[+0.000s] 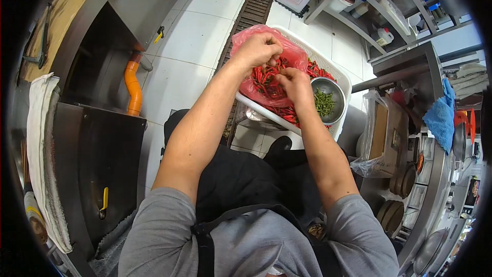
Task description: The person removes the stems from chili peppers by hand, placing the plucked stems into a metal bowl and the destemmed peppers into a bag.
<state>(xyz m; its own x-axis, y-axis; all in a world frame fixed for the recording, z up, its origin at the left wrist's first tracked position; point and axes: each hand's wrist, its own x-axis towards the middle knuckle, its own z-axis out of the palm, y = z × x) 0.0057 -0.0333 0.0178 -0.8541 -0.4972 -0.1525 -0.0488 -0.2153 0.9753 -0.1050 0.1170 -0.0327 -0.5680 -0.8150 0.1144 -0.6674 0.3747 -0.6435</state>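
Observation:
Red chili peppers (265, 83) fill a pink plastic bag (246, 38), which lies open inside a white perforated basket (344, 79). Over the bag's far side is my left hand (260, 51), its fingers curled together; what they pinch is too small to make out. My right hand (296, 85) is bent over the peppers at the bag's right side, thumb and fingers closed, and their contents are hidden. Beside it a metal bowl (338, 95) holds green stems (324, 103). More loose red chilies (322, 70) lie in the basket around the bag and bowl.
A floor drain grate (251, 13) runs behind the basket across white tiles (205, 25). On the left stands a steel counter unit with an orange pipe (132, 84). Shelves with tubs, a cardboard box (387, 131) and a blue cloth (439, 118) are on the right.

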